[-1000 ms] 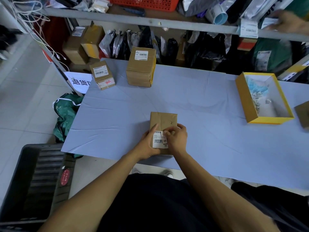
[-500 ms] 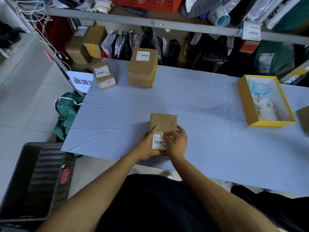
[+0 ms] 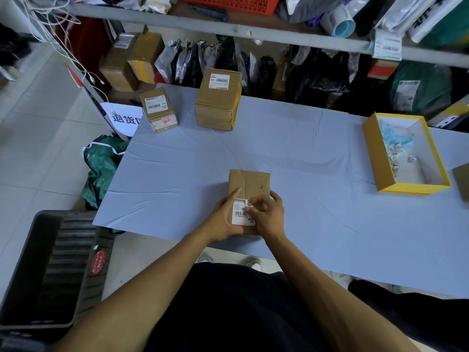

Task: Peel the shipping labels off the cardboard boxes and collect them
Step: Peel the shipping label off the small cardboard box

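Since 0.5 s ago: right-hand fingers have shifted along the label's top right corner; box and left hand unchanged.

Light blue cloth-covered table [image 3: 291, 158] fills the centre. Dark grey ribbed plastic crate [image 3: 50, 270] on the floor at 8 o'clock. Open yellow cardboard tray with white lining [image 3: 375, 158] at 3 o'clock, paper scraps inside. Tall brown cardboard box [image 3: 215, 107] with a white label on top at 12 o'clock; smaller brown cardboard box [image 3: 158, 110] with a barcode label at 11 o'clock.

Small brown cardboard box [image 3: 250, 184] near the table's front edge, at 6 o'clock. Left hand [image 3: 223, 219] grips its left side, fingers curled round it. Right hand [image 3: 269, 214] curled, fingertips pinching at the white barcode shipping label [image 3: 241, 214] on the box top; lift of the corner too blurred to tell.
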`<state>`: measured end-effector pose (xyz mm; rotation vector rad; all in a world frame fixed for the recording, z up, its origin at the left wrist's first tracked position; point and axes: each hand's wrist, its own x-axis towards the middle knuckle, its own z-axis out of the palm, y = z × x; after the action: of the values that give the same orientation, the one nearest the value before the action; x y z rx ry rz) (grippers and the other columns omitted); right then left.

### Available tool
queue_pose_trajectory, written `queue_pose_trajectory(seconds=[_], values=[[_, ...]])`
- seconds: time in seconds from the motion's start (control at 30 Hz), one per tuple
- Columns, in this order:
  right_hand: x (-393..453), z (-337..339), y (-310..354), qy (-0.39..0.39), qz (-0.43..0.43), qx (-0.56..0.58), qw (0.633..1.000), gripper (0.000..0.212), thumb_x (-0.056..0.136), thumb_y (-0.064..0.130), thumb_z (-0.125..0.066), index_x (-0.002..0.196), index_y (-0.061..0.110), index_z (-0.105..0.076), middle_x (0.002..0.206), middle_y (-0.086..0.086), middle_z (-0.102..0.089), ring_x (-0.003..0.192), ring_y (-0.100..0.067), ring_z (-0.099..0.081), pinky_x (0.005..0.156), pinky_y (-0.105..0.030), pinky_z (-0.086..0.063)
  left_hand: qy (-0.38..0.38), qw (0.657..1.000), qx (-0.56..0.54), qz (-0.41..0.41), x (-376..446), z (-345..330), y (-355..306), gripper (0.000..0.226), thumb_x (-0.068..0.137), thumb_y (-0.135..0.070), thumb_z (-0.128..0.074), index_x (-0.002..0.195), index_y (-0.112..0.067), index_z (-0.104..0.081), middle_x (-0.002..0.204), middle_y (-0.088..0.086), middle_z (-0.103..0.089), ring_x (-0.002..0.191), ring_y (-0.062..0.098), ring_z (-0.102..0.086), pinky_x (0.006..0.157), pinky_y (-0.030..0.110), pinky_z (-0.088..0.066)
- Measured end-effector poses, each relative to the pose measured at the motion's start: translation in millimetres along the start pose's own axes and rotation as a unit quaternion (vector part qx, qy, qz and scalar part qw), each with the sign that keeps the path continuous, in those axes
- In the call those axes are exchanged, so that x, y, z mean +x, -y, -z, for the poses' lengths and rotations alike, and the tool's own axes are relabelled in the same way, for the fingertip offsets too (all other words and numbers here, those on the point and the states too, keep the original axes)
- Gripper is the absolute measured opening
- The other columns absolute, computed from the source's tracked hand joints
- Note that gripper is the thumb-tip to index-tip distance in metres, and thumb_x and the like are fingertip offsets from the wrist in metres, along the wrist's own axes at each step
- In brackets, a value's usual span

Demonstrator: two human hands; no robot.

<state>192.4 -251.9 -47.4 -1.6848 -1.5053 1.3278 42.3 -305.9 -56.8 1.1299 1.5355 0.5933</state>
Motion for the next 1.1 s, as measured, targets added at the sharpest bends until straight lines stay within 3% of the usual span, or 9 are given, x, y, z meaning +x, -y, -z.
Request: queue_pose_trajectory(seconds=[0.17,0.33,0.47,0.57,0.67,0.73,0.9,1.03,1.1], values=[[5,0,8,-0.003,-0.018,-0.004,1.000,0.021,0.077,0.018,-0.076,0.065,0.032,-0.066,0.139,-0.004,-0.039,0.134,-0.021,-0.035,0.107,-0.040,-0.039,0.000,1.000,0.011,0.009,-1,0,-1,0.118,0.055,-0.041,-0.077,0.151,-0.047,-0.010,0.150,0.002,-0.026,0.130,0.020,-0.044,0.105,0.040,-0.047],[-3,4,10,-0.003,0.021,0.000,1.000,0.014,0.078,0.015,-0.076,0.072,0.025,-0.068,0.146,0.003,-0.031,0.131,-0.017,-0.032,0.099,-0.025,-0.033,-0.004,1.000,0.018,0.008,0,1,0,0.114,0.064,-0.030,-0.082,0.152,-0.046,-0.010,0.150,0.004,-0.026,0.132,0.019,-0.041,0.110,0.037,-0.041],[-1,7,4,0.000,0.031,-0.023,0.999,0.019,0.073,0.021,-0.080,0.079,0.034,-0.068,0.149,0.001,-0.033,0.129,-0.021,-0.042,0.105,-0.039,-0.040,-0.011,1.000,0.012,0.010,0,1,0,0.112,0.064,-0.026,-0.081,0.152,-0.045,-0.013,0.150,0.005,-0.026,0.132,0.020,-0.042,0.109,0.039,-0.043],[1,5,1,0.014,0.008,0.012,1.000,0.026,0.071,0.016,-0.082,0.065,0.035,-0.065,0.147,-0.001,-0.035,0.120,-0.022,-0.055,0.098,-0.044,-0.049,-0.010,1.000,0.016,0.015,-1,2,0,0.112,0.066,-0.026,-0.082,0.152,-0.046,-0.013,0.150,0.003,-0.025,0.134,0.020,-0.040,0.111,0.038,-0.041],[2,6,3,0.009,0.023,-0.009,1.000,0.016,0.073,0.015,-0.081,0.068,0.025,-0.069,0.143,0.007,-0.034,0.126,-0.018,-0.042,0.103,-0.036,-0.040,-0.008,0.999,0.025,0.019,-1,2,-1,0.111,0.068,-0.022,-0.080,0.151,-0.047,-0.012,0.150,0.003,-0.026,0.133,0.019,-0.040,0.112,0.034,-0.039],[2,7,2,0.004,0.053,-0.036,0.998,0.009,0.074,0.018,-0.080,0.074,0.017,-0.071,0.144,0.014,-0.032,0.125,-0.014,-0.034,0.099,-0.027,-0.033,-0.008,1.000,0.024,0.017,0,2,0,0.112,0.065,-0.026,-0.080,0.150,-0.050,-0.012,0.149,0.003,-0.027,0.132,0.018,-0.041,0.112,0.034,-0.039],[-1,10,5,0.022,0.095,-0.095,0.991,0.009,0.079,0.020,-0.076,0.077,0.020,-0.067,0.148,0.008,-0.039,0.129,-0.017,-0.030,0.093,-0.022,-0.028,0.006,1.000,0.011,0.009,3,9,3,0.114,0.057,-0.035,-0.088,0.144,-0.059,-0.019,0.143,0.003,-0.038,0.123,0.019,-0.052,0.104,0.040,-0.049],[5,10,6,0.029,0.077,-0.092,0.992,0.015,0.078,0.018,-0.076,0.070,0.023,-0.064,0.150,0.007,-0.040,0.129,-0.021,-0.036,0.094,-0.026,-0.031,0.030,1.000,-0.001,-0.002,6,20,2,0.114,0.061,-0.016,-0.092,0.148,-0.044,-0.024,0.138,-0.005,-0.044,0.113,0.013,-0.056,0.093,0.023,-0.052],[8,10,3,0.030,0.077,-0.075,0.994,0.022,0.075,0.018,-0.078,0.064,0.028,-0.061,0.150,0.006,-0.040,0.129,-0.024,-0.041,0.100,-0.035,-0.039,0.030,1.000,0.003,-0.004,7,22,1,0.114,0.060,-0.014,-0.092,0.148,-0.043,-0.025,0.137,-0.006,-0.043,0.113,0.013,-0.055,0.092,0.021,-0.051]])
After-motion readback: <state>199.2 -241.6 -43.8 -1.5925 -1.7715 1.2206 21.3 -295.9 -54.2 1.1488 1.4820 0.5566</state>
